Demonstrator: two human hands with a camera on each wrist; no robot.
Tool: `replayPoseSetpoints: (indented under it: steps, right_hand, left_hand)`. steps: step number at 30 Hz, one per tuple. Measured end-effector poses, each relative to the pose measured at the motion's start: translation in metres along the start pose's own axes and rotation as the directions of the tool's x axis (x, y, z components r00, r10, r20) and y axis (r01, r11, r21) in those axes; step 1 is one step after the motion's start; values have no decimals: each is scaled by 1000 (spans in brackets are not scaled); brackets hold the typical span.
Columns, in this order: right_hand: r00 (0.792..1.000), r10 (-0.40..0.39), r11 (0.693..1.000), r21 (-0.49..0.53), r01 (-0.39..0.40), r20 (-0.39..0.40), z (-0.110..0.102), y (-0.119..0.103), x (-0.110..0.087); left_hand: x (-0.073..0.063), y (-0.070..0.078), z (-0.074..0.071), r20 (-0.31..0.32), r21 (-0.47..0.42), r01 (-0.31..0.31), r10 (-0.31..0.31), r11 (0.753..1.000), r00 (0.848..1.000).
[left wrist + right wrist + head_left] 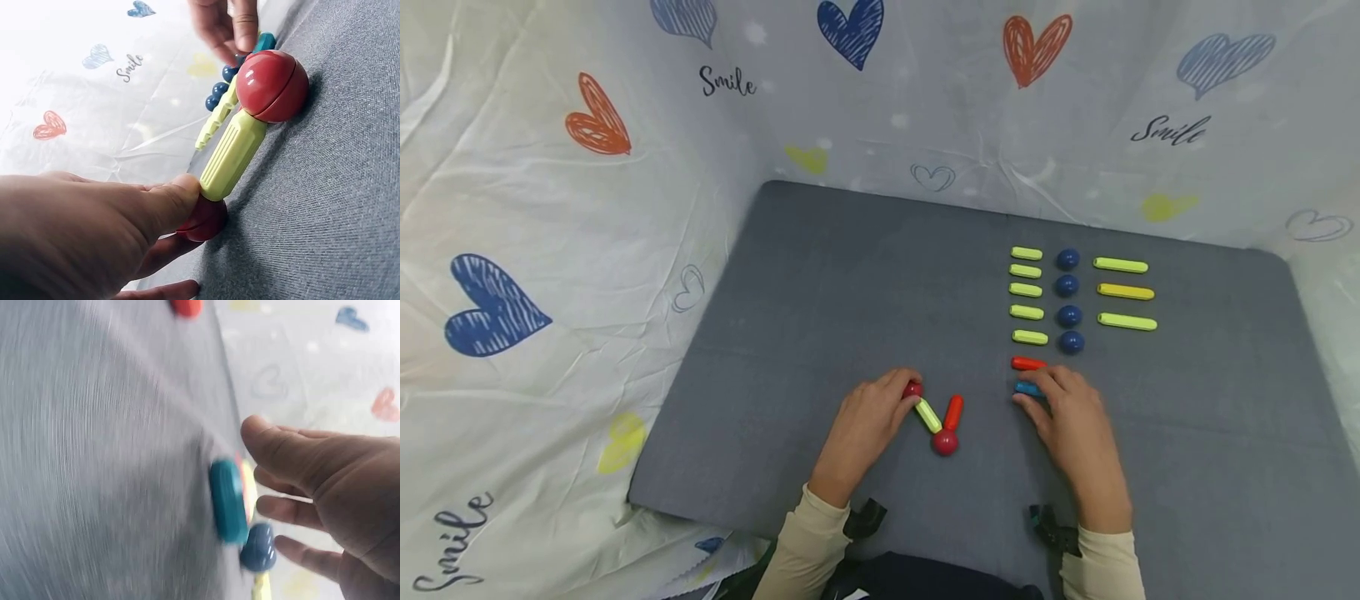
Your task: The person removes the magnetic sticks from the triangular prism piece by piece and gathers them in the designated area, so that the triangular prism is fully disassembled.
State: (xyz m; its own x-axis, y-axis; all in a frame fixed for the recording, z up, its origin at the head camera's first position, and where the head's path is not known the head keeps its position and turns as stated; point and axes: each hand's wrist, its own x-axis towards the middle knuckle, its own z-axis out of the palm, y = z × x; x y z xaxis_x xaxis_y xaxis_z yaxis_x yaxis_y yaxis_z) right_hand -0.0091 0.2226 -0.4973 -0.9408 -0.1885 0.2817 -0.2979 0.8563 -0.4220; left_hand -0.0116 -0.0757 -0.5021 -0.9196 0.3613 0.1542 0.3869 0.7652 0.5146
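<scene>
Near the front of the table my left hand [867,421] pinches a red ball [205,220] between thumb and fingers. A short yellow-green magnetic stick [928,416] joins that ball to a second red ball [946,442]. From the second ball a red stick [954,412] points away, making a V. To the right, my right hand [1075,425] hovers with parted fingers over a short blue stick [1027,388]. In the right wrist view a gap shows between the fingers and this stick [229,501]. Another red stick [1027,363] lies just beyond it, partly behind the fingertips.
Several short yellow-green sticks [1026,289] form a column beyond the right hand. Beside them run several dark blue balls [1067,286], then longer sticks, two yellow-green [1121,265] and one yellow [1125,292]. A heart-printed white sheet [925,100] borders the grey table [850,275].
</scene>
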Motion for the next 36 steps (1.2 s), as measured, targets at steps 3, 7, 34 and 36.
replayPoseSetpoints:
  steps: [3, 7, 34, 36]
  right_hand:
    - [997, -78, 997, 13, 79, -13, 3, -12, 2]
    - [986, -163, 985, 70, 160, 39, 10, -29, 2]
    - [936, -255, 967, 82, 242, 243, 28, -48, -6]
    - [936, -255, 967, 85, 241, 244, 28, -47, -6]
  left_hand:
    - [0, 0, 0, 1, -3, 4, -4, 1000, 1000]
    - [0, 1, 0, 3, 0, 10, -10, 1000, 1000]
    - [-4, -1, -1, 2, 7, 15, -15, 1000, 1000]
    - [-7, -1, -3, -7, 8, 15, -15, 1000, 1000]
